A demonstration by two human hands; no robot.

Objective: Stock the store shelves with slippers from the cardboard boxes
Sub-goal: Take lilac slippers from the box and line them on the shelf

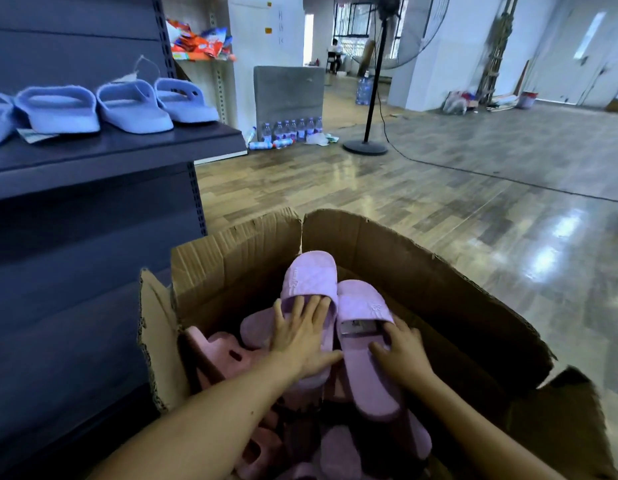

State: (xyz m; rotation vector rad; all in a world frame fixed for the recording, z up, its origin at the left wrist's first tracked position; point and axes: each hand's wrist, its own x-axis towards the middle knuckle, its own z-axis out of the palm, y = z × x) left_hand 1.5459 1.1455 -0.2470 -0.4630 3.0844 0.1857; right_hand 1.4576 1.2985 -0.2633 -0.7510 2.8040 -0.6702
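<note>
An open cardboard box (421,271) stands on the floor below me, with several purple and pink slippers inside. My left hand (300,337) holds a purple slipper (309,275), its fingers reaching under the strap and the thumb at the slipper's inner edge. My right hand (401,348) grips a second purple slipper (363,303) beside it, with the fingers curled at the strap and the thumb on the footbed. Both slippers point away from me, side by side. Pink slippers (228,348) lie lower in the box at the left. Several blue slippers (131,105) stand on the dark shelf (127,147) at the upper left.
The dark shelving unit (75,271) rises right beside the box on the left. A standing fan (369,133) with its cable stands on the wooden floor ahead. Water bottles (290,129) line a grey block behind the shelf. A person sits far back.
</note>
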